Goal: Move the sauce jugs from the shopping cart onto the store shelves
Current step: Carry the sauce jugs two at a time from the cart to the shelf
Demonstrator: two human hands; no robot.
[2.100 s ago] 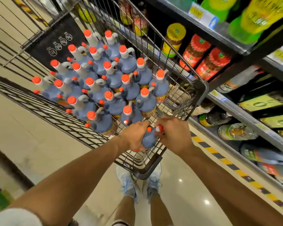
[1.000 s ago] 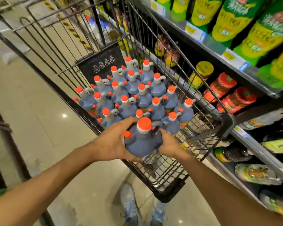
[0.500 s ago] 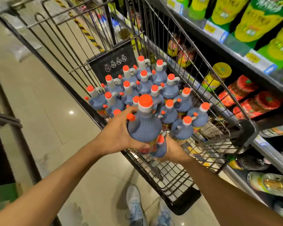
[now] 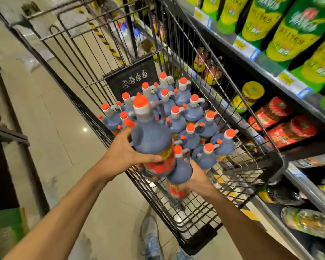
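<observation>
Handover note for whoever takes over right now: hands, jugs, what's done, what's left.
Left hand: grips a dark blue-grey plastic sauce jug with orange cap, raised over the black wire shopping cart.
Right hand: grips a second, lower jug at the cart's near end.
Many more jugs stand upright in the cart.
Done: two picked up.
Left: put both on the store shelves at right, then the rest.

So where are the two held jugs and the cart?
Left-hand jug (image 4: pixel 150 138), head view, dark body.
Right-hand jug (image 4: pixel 180 171), head view, dark body.
Shopping cart (image 4: pixel 278 161), head view, near corner rim.
</observation>
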